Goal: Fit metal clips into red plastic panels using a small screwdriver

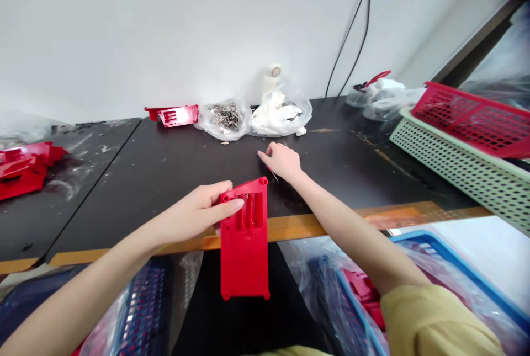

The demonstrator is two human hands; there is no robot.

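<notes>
My left hand (209,207) grips the upper left corner of a red plastic battery-case housing (244,259), thumb across its front. The housing hangs upright over the table's front edge. Near its top is a recess with several narrow slots, and small round posts stand at its corners. My right hand (284,161) is low over the black table, farther back and to the right of the housing. Its fingers are closed around something small, mostly hidden. A bit of blue and red and a thin pale line show beneath the fingers, and I cannot make out the kind.
Against the wall lie more red plastic parts (180,116), a clear bag of dark bits (227,117) and a bag of white material (279,116). Red parts (28,165) lie left. Stacked baskets (459,152) stand right. A blue crate (476,273) sits below the taped edge.
</notes>
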